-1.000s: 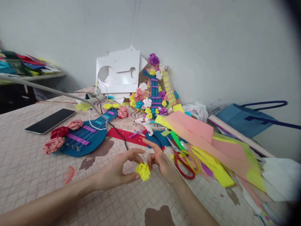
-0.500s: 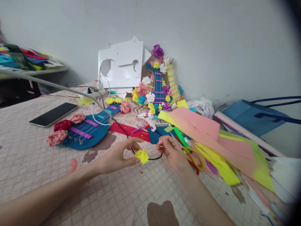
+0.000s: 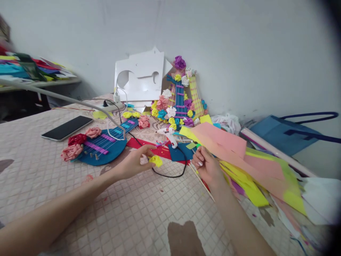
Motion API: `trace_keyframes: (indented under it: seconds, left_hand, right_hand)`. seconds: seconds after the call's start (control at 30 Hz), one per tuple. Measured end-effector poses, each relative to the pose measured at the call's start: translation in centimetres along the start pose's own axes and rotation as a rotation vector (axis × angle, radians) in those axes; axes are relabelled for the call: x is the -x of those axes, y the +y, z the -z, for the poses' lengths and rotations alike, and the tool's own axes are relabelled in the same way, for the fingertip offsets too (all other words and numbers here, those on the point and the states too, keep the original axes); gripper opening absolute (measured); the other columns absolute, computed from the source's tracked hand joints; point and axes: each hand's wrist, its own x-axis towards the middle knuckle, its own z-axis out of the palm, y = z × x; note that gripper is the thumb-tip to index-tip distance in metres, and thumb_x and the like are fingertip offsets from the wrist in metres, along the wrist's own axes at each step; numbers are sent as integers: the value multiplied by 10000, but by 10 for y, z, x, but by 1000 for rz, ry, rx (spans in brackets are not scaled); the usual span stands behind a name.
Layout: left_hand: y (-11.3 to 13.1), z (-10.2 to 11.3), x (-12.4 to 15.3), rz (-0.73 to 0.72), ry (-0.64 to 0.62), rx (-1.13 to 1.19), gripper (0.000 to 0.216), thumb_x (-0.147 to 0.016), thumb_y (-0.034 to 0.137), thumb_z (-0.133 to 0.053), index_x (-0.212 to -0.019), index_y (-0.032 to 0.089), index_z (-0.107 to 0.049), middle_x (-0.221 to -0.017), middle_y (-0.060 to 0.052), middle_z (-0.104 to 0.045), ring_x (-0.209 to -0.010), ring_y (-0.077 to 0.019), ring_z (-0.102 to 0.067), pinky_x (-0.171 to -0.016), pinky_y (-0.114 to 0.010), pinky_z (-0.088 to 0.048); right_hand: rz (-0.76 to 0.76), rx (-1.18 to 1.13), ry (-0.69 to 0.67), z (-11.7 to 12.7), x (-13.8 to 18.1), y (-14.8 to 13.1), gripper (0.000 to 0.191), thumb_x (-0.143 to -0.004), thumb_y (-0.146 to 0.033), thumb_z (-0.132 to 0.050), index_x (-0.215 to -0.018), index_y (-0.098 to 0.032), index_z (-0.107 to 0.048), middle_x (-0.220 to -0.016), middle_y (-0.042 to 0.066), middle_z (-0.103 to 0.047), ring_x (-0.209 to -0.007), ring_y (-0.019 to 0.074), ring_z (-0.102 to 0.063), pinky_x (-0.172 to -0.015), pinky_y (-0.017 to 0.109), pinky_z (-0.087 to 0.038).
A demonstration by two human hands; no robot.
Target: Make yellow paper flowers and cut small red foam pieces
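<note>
Left hand (image 3: 135,163): thumb and fingers pinch a yellow paper flower (image 3: 156,161). The flower is held over the near-middle of the table (image 3: 125,217), on the right side of this hand. Right hand (image 3: 208,166): fingers curled together, to the right of the flower and well apart from it. Cannot tell whether anything is gripped; the fingers hide it. A green-ended item (image 3: 198,145) shows just beyond the fingertips, and a thin wooden stick (image 3: 204,185) lies to the left of the wrist.

Between the hands, a black cord (image 3: 170,176) loops across the tabletop. Farther off, a white glue gun (image 3: 170,136) stands near a red sheet (image 3: 163,153) and a dark blue piece (image 3: 181,152).

Left side: a blue guitar-shaped cutout (image 3: 98,158) with purple strips, strings and red and pink flowers along its left edge; a phone (image 3: 68,128) lies beyond, farther left. Right side: pink paper (image 3: 229,140) overlaps yellow-green sheets; a blue bag (image 3: 282,137) is at far right.

Far side: flower-trimmed guitar shapes (image 3: 180,101) lean by the wall, right of a white board (image 3: 146,80) with cut openings.
</note>
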Motion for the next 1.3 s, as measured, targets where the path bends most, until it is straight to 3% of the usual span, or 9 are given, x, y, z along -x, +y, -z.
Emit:
trace_keyframes:
  seconds: [0.2, 0.47, 0.67, 0.8, 0.87, 0.93, 1.07, 1.17, 1.3]
  left_hand:
    - [-19, 17, -10, 61, 221, -50, 439, -799, 353, -589, -1195, 200, -475, -993, -67, -659, -944, -208, -641, -806, -355, -507]
    - [-26, 24, -13, 101, 246, -121, 475, -776, 372, -602, -1201, 198, -483, -990, -73, -667, -926, -222, -643, -818, -367, -500]
    - [-12, 19, -8, 44, 216, -71, 448, -796, 354, -593, -1206, 218, -471, -999, -63, -646, -963, -213, -628, -729, -312, -528]
    - [-1, 17, -5, 7, 226, -110, 442, -800, 301, -586, -1213, 197, -468, -988, -70, -641, -921, -204, -626, -662, -280, -523]
    - [3, 17, -5, -12, 233, -131, 443, -801, 285, -585, -1216, 189, -467, -988, -73, -642, -884, -197, -629, -644, -277, -519]
    - [5, 18, -4, -28, 245, -146, 446, -801, 274, -584, -1221, 185, -464, -983, -74, -643, -852, -192, -631, -637, -278, -518]
    - [9, 20, -4, -42, 286, -130, 446, -796, 262, -588, -1218, 183, -466, -964, -70, -640, -832, -185, -631, -641, -282, -524]
    - [11, 21, -3, -45, 313, -93, 434, -799, 265, -584, -1210, 189, -469, -966, -67, -635, -848, -186, -632, -655, -290, -531]
    - [11, 23, -3, -39, 330, -77, 438, -795, 275, -586, -1211, 198, -470, -974, -69, -637, -850, -193, -636, -671, -308, -534]
  right_hand:
    - [39, 95, 28, 4, -1, 6, 253, -747, -414, -686, -725, -187, -578, -524, -79, -376, -436, 64, -363, -429, 198, -310]
    - [169, 382, 97, 8, 0, 2, 227, -768, -407, -643, -749, -188, -587, -575, -60, -461, -443, 67, -418, -417, 195, -311]
    - [240, 683, 69, -1, 7, 5, 339, -762, -411, -651, -1028, -214, -581, -917, 24, -585, -476, 76, -467, -449, 233, -408]
    - [466, 1081, 86, -19, 18, 0, 288, -854, -385, -538, -1073, -199, -552, -1008, 80, -584, -507, 96, -465, -520, 283, -438]
    - [552, 1119, 116, -32, 23, -2, 281, -846, -347, -561, -1086, -203, -547, -1063, 90, -564, -520, 92, -460, -553, 297, -443]
    - [488, 984, 56, -47, 26, 1, 372, -818, -337, -604, -1162, -231, -507, -1126, 82, -538, -520, 82, -451, -524, 279, -440]
    - [61, 456, -223, -78, 21, 25, 640, -726, -319, -700, -1291, -317, -400, -1250, 55, -494, -533, 64, -467, -451, 232, -447]
    - [-135, 197, -268, -96, 11, 47, 715, -637, -261, -772, -1258, -370, -434, -1313, 8, -455, -530, 47, -502, -446, 220, -462]
    - [-323, 8, -319, -107, 0, 64, 428, -620, -304, -789, -999, -242, -600, -823, -31, -618, -443, 54, -477, -394, 191, -409]
